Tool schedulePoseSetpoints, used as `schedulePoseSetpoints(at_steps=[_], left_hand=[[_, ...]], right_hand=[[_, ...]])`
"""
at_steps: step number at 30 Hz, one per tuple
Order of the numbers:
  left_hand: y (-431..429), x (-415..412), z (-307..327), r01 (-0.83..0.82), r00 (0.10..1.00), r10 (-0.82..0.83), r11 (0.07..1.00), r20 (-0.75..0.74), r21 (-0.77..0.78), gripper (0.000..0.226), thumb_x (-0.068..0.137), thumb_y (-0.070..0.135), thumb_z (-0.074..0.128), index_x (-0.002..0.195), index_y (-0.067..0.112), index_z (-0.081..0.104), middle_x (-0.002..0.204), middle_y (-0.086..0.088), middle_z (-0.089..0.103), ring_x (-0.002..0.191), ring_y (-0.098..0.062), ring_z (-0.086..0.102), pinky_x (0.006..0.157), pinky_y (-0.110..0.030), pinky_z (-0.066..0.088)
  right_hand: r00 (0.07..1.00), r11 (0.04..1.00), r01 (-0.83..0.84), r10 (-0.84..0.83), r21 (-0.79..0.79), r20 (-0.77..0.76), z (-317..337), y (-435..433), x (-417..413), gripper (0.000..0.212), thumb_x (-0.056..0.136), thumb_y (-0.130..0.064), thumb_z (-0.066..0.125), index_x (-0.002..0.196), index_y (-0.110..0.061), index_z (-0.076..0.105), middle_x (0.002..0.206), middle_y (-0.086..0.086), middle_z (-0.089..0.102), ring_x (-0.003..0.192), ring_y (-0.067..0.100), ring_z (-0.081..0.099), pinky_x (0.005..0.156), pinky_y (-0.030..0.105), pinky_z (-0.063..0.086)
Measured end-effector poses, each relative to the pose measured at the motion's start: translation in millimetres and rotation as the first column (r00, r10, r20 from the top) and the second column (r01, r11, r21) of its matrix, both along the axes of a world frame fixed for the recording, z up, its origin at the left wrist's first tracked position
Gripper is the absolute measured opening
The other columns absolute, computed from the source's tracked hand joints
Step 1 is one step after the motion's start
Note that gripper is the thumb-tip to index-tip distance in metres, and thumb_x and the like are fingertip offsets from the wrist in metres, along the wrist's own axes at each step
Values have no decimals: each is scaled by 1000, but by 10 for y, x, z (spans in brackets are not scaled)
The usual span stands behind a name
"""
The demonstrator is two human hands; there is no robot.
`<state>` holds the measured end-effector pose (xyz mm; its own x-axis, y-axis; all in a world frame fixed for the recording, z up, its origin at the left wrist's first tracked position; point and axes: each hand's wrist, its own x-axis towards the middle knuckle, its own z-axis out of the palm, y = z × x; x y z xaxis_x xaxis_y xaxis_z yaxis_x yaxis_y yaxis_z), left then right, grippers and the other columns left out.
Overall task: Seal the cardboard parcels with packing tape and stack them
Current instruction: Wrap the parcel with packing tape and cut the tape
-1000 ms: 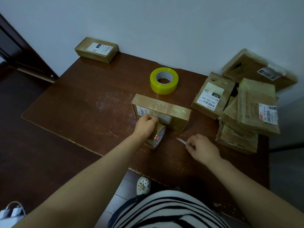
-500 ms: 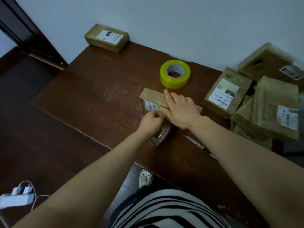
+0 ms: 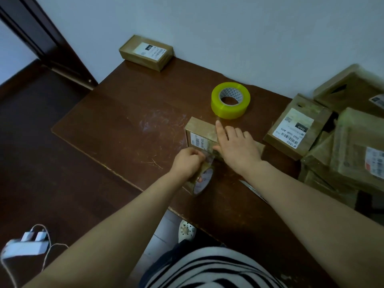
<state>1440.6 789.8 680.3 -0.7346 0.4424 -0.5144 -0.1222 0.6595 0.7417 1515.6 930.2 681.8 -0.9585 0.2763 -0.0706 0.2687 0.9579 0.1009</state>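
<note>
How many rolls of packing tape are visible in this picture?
2. A yellow roll lies flat near the wall. A second roll stands on edge in front of the central parcel, held by the left hand. The parcel pile could hide more.

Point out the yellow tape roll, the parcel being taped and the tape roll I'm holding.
yellow tape roll [image 3: 226,111]: head view, outer side wall.
parcel being taped [image 3: 202,127]: head view, bare top face.
held tape roll [image 3: 204,183]: head view, side face.

Black-and-white striped top [image 3: 209,269], dark trousers [image 3: 164,267] below it, white perforated clog [image 3: 186,230] on one foot, bare forearms [image 3: 124,223]
</note>
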Motion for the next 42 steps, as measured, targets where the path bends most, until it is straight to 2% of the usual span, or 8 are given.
schedulePoseSetpoints(at_steps=[8,15,20,26,30,34,38,42], left_hand=[[-71,37,-30,-54,997,53,998,65,17,16,89,17,58,74,20,59,75,0,62,73,-19,58,76,-34,50],[-109,39,-22,-53,997,51,998,56,34,16,89,18,58,73,21,58,73,3,62,69,-16,59,63,-28,47],[-125,2,-40,-76,995,73,996,70,40,18,90,16,57,72,20,57,73,1,62,73,-20,59,73,-35,49],[-103,-16,-37,-117,984,108,991,141,60,16,91,17,57,75,17,56,80,-9,63,81,-33,63,81,-48,54],[-28,-5,-48,-101,989,93,992,117,70,17,90,18,58,73,19,56,79,-3,62,77,-23,61,72,-36,51],[-5,9,-58,-105,990,97,992,100,71,18,89,18,59,71,20,56,76,1,62,73,-18,58,71,-32,48],[-19,24,-41,-109,990,99,990,105,86,17,89,19,58,73,20,56,79,-2,63,77,-22,61,76,-37,51],[-63,37,-7,-106,991,96,989,92,105,15,90,24,57,75,22,56,80,0,63,77,-20,62,72,-35,52]], right_hand=[[998,998,-19,22,-53,66,70,11,-12,87,94,-42,50,152,-9,-6,141,12,35,121,29,41,96,41,36],[984,983,167,-171,-76,-44,101,-93,-128,67,92,-64,33,132,-10,37,121,11,53,109,29,53,85,43,43],[988,986,153,-155,-64,-15,97,-61,-133,67,96,-57,35,142,-7,29,127,13,49,113,30,50,89,43,40],[980,973,43,4,-225,201,173,79,-144,85,95,-27,54,152,-7,-6,148,14,27,132,31,31,107,45,28],[965,976,19,39,-215,259,201,109,-122,104,85,-11,65,150,-8,-16,152,13,19,136,30,28,109,42,26],[972,967,31,29,-252,234,201,133,-112,103,84,-15,66,151,-10,-12,151,13,23,135,30,29,108,42,27],[994,973,91,-77,-213,75,135,37,-96,84,89,-43,60,151,-15,10,143,10,38,129,29,40,103,43,33],[994,985,84,-72,-148,85,120,-2,-107,89,85,-35,67,149,-13,10,140,10,39,127,28,41,101,43,35]])
